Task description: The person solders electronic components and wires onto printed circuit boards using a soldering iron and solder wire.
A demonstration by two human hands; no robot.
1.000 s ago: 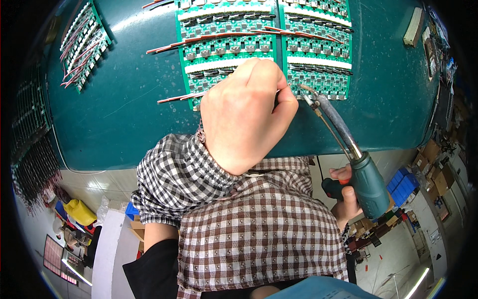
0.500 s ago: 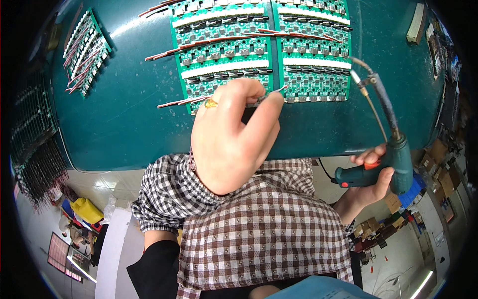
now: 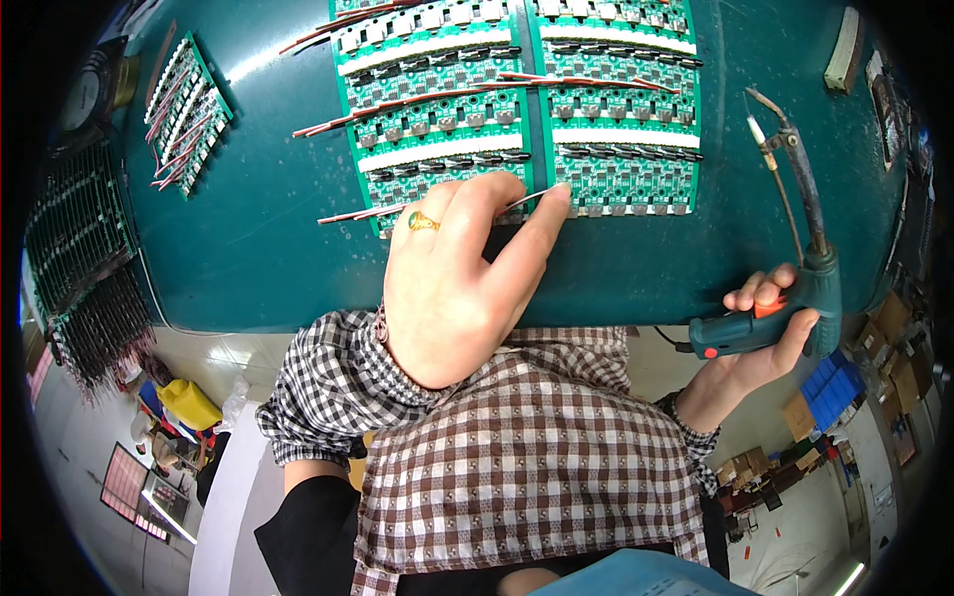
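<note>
My left hand [image 3: 452, 283] bends over the near edge of the left green circuit board panel [image 3: 437, 117]. Its fingers are curled round a thin red-and-white wire [image 3: 363, 214], whose end runs out past the thumb toward the right circuit board panel [image 3: 621, 179]. The fingers hide the middle of the wire. My right hand [image 3: 750, 358] is wrapped round the grip of a green soldering gun [image 3: 823, 298] with an orange trigger. The gun's bent tip and thin feed tube point up, apart from the boards, to the right of them.
More red-and-white wires [image 3: 427, 96] lie across both panels. A smaller board panel with wires [image 3: 189, 119] lies at the left of the green table [image 3: 268, 268]. Stacked boards [image 3: 84, 238] stand beyond its left edge. A pale block [image 3: 843, 50] lies far right.
The soldering gun has moved right with my right hand, away from the boards. My left hand stays nearly in place at the near board edge. The whole view has shifted slightly.
</note>
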